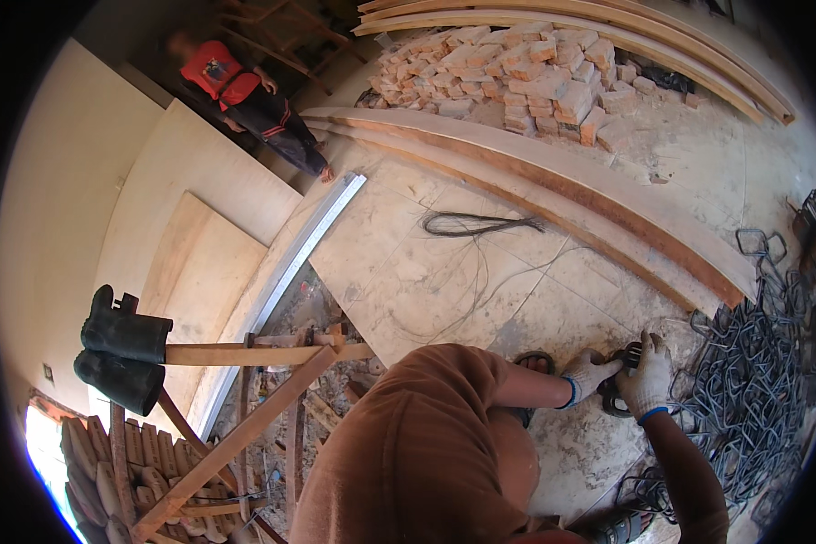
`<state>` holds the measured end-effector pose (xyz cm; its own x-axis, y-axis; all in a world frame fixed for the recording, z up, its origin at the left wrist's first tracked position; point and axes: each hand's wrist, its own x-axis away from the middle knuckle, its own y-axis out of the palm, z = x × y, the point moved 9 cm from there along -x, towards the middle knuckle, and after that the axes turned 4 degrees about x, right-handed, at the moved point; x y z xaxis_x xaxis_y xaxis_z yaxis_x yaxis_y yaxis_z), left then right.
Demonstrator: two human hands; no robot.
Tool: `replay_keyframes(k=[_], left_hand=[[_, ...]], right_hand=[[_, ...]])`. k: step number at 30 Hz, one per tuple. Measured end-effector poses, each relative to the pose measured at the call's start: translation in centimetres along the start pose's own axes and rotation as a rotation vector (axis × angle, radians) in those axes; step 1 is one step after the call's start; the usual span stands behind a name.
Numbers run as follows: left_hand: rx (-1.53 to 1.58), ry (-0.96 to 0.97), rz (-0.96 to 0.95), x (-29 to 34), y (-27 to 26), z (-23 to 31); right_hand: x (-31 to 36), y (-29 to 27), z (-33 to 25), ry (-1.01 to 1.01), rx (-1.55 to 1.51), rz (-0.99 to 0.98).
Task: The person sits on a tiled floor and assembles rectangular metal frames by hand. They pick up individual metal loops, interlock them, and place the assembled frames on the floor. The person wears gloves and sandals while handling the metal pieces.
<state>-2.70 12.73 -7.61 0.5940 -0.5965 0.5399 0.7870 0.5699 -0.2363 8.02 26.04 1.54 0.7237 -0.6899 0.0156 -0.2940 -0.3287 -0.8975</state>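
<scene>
Head view: brown-clad knee (426,444) fills the lower middle. Just beyond it, both gloved hands meet over the floor slab (444,272), near its right edge. Left hand (589,374) and right hand (648,379) are each closed around a dark bent-wire piece (618,392), held between them. Steel stirrup pile (752,399) lies just right. Judged step: working one wire piece; next move needs firm two-handed grip.

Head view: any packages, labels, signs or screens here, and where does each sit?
No packages, signs or screens show.
Only a small print patch on the red top of the person standing at upper left, pale and too blurred to describe.
</scene>
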Motion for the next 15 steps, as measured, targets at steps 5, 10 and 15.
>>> replay_keyframes(k=[5, 10, 15], left_hand=[[0.184, 0.094, -0.153, 0.3, 0.7, 3.7], [0.052, 0.006, -0.304, 0.4, 2.4, 3.4], [-0.07, 0.053, -0.163, -2.4, 0.0, 2.3]], right_hand=[[-0.4, -1.3, -0.8, -0.067, -0.1, 0.137], [0.2, -1.9, 1.5, -0.104, -0.067, 0.108], [0.8, -5.5, 5.5, 0.071, -0.111, 0.258]])
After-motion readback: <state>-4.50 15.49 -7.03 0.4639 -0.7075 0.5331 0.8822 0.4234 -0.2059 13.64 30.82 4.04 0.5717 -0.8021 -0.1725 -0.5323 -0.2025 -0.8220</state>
